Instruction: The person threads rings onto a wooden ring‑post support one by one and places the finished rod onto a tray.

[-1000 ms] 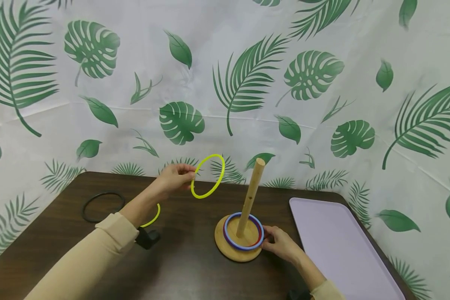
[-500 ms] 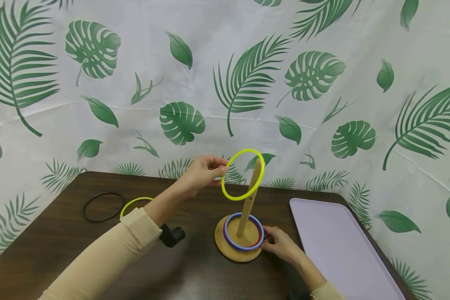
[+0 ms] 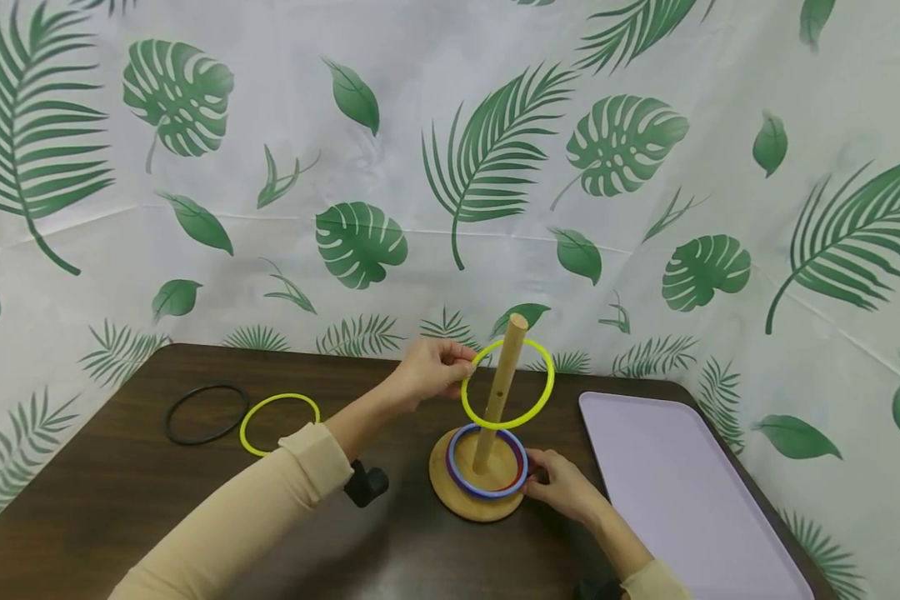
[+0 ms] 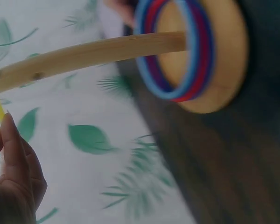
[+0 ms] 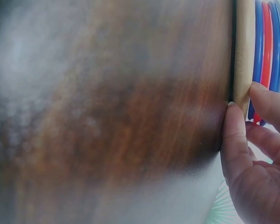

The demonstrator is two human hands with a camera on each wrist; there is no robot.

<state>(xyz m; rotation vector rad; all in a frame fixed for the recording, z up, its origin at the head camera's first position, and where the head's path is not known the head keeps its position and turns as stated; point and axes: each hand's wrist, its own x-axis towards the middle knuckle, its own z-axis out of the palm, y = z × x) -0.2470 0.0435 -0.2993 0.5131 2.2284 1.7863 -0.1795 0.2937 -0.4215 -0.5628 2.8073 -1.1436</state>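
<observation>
Staged tabletop set: leaf-print backdrop, dark table

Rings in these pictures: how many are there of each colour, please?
Yellow rings: 2, one held on the peg, one on the table
Black ring: 1
Blue rings: 2
Red ring: 1
Total: 6

wooden peg rising mid-table, 2 loose rings lying left, lilac tray filling right
</observation>
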